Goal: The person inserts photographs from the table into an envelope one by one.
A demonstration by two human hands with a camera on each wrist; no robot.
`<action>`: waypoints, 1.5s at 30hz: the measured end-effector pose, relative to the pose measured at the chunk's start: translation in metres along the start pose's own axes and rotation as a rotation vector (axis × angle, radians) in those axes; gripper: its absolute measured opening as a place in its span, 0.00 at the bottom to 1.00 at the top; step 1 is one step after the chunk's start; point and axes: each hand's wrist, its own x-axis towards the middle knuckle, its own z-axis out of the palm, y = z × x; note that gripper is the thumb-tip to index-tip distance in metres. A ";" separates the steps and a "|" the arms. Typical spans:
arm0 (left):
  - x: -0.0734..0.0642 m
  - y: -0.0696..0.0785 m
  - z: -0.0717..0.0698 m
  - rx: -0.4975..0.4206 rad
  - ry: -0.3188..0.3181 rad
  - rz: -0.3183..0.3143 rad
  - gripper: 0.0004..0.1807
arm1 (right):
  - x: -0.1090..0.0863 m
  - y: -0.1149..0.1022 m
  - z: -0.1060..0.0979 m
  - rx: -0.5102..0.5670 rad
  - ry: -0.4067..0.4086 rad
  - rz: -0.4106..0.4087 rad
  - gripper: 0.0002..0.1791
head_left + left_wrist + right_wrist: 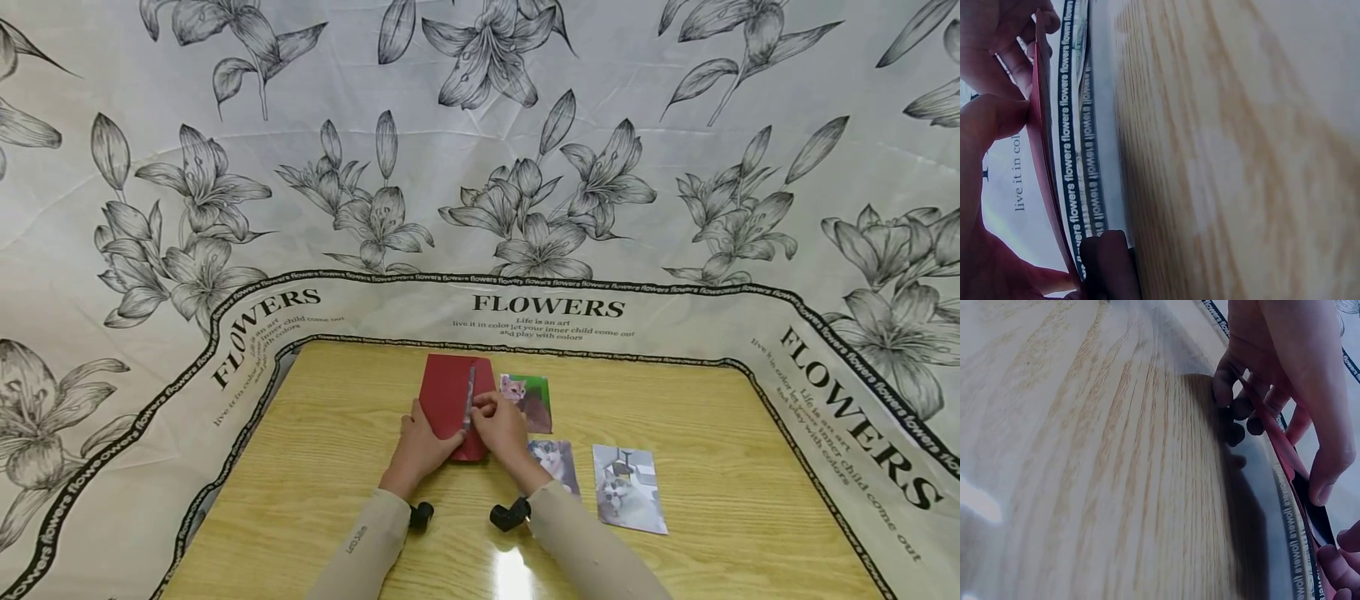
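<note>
A red envelope is held tilted over the table by both hands. Along its right part runs an opening, where a narrow grey patterned strip shows. My left hand grips the envelope's lower left, thumb on the front face and fingers behind, as the right wrist view shows. With thumb and forefinger, my right hand pinches at the edge of the opening. The fingertips of that hand meet the envelope edge in the right wrist view. What the strip belongs to is mostly hidden inside.
Right of the hands lie three photo cards: a kitten on green, a grey-white cat partly behind the right forearm, and a white cat. Around the wooden table hangs a flower-printed cloth.
</note>
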 end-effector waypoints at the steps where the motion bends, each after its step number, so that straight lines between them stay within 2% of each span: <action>1: 0.000 0.000 0.000 0.003 -0.002 -0.005 0.65 | 0.000 0.000 -0.001 0.005 -0.001 0.007 0.06; 12: -0.001 0.002 0.000 0.011 -0.005 -0.034 0.65 | 0.002 0.014 -0.015 0.126 0.008 0.000 0.06; 16: -0.001 0.001 0.001 0.006 -0.006 -0.035 0.66 | 0.003 0.021 -0.023 0.130 0.022 0.015 0.09; 23: -0.001 0.000 0.001 0.000 -0.004 -0.033 0.66 | 0.004 0.035 -0.041 0.052 0.043 0.052 0.12; 32: -0.002 0.001 0.000 -0.010 -0.006 -0.033 0.66 | 0.004 0.049 -0.063 0.020 0.066 0.080 0.14; 38: -0.003 0.001 0.000 -0.016 -0.006 -0.028 0.66 | 0.005 0.059 -0.075 -0.047 0.052 0.138 0.17; 45: -0.003 0.001 0.000 -0.005 -0.006 -0.027 0.66 | 0.006 0.066 -0.086 -0.086 0.031 0.155 0.20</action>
